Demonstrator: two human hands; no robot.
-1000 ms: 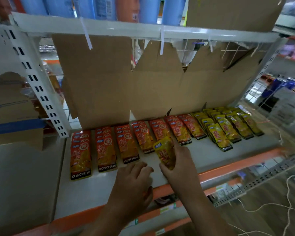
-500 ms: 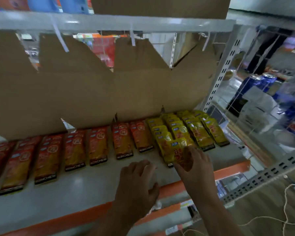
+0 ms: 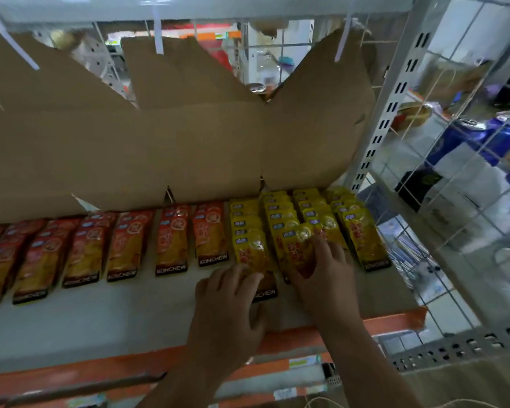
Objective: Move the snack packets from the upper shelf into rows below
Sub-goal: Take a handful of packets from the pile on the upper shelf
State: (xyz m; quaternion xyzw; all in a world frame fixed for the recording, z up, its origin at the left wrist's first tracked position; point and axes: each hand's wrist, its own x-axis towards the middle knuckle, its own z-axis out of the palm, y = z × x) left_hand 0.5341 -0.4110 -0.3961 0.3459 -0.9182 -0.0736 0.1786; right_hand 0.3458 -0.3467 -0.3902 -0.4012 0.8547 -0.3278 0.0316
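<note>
Head view: white orange-edged shelf (image 3: pixel 100 328), cardboard (image 3: pixel 159 148) behind, wire grid (image 3: pixel 468 201) at right.

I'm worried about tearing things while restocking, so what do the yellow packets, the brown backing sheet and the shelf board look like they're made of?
The yellow packets: likely glossy plastic film; they crinkle and catch highlights. The brown backing sheet: matte cardboard, with ragged cut edges and fold creases. The shelf board: smooth, white, faintly shiny, probably painted metal, though that is uncertain.
</note>
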